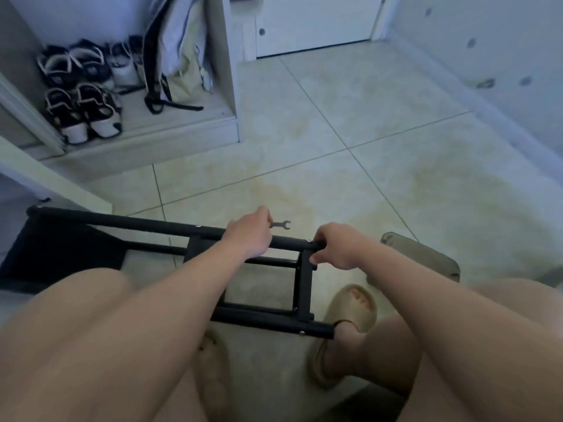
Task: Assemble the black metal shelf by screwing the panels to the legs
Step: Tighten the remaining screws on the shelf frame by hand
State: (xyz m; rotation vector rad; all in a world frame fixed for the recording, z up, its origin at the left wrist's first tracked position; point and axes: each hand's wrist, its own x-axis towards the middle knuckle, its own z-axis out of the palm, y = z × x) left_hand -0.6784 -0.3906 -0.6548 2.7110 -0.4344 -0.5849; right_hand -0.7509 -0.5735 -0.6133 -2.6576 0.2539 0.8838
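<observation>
The black metal shelf (128, 222) lies on its side on the tiled floor in front of my knees, its round legs running left to right and a narrow panel (303, 284) at the right end. My left hand (248, 237) rests over the far leg and holds a small flat wrench (281, 224), whose open jaw sticks out to the right. My right hand (338, 248) grips the right end of that same leg. A screw head (302, 332) shows on the near leg.
My feet in beige slippers (350, 315) stand beside the shelf's right end. A low stool (423, 254) sits to the right. An open cupboard with shoes (82, 95) and a hanging bag (179, 56) is at the back left, and a white door (313, 22) lies ahead.
</observation>
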